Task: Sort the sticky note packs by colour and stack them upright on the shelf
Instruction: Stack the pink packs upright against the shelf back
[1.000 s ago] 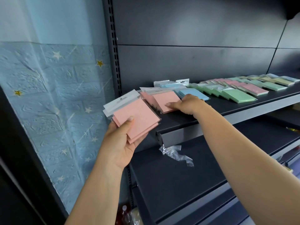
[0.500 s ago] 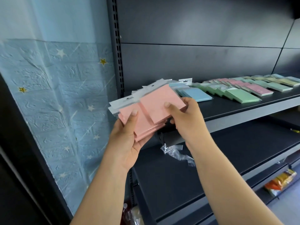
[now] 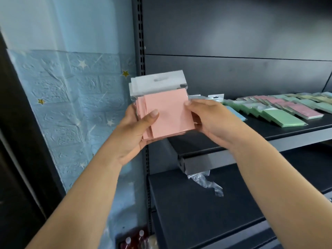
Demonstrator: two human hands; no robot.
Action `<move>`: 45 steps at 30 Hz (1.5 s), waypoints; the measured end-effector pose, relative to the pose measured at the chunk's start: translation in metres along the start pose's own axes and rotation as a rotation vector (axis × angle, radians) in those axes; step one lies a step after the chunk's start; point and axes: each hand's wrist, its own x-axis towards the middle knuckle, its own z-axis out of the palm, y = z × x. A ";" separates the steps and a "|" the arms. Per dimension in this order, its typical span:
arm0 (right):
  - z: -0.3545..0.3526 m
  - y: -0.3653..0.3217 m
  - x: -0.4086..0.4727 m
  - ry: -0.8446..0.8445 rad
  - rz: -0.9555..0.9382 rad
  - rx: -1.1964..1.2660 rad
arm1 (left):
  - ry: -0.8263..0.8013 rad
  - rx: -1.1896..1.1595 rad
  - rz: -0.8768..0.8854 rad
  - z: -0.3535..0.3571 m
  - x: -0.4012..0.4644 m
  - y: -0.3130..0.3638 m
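Note:
A bundle of pink sticky note packs (image 3: 170,114) in clear sleeves with white hang tabs is held upright in front of the shelf's left end. My left hand (image 3: 136,130) grips it from the left and below, thumb on the front. My right hand (image 3: 210,121) holds its right edge, thumb on the front corner. On the dark shelf (image 3: 269,132) to the right lie a blue pack (image 3: 237,115), green packs (image 3: 280,117), pink packs (image 3: 305,110) and more further back, all flat.
A metal upright with slots (image 3: 142,42) borders the shelf on the left, beside a blue star-patterned wall (image 3: 71,97). A lower shelf (image 3: 215,212) carries a crumpled clear wrapper (image 3: 206,182). Bottles (image 3: 134,239) stand at the bottom.
My right hand lifted the pink packs off the shelf and brought them onto the ones in my left hand. Both hands now hold the joined bundle, turned more upright.

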 end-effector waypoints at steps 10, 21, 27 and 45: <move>-0.017 0.004 0.062 -0.182 0.074 -0.034 | -0.003 0.405 0.103 -0.028 0.060 -0.011; -0.009 0.031 0.084 -0.008 0.046 -0.364 | -0.040 0.464 0.141 -0.049 0.081 -0.063; -0.015 -0.004 0.147 0.028 -0.022 -0.186 | 0.013 0.360 0.184 -0.053 0.155 -0.018; -0.025 0.062 0.275 0.054 0.199 -0.237 | 0.272 0.584 0.140 -0.080 0.241 -0.087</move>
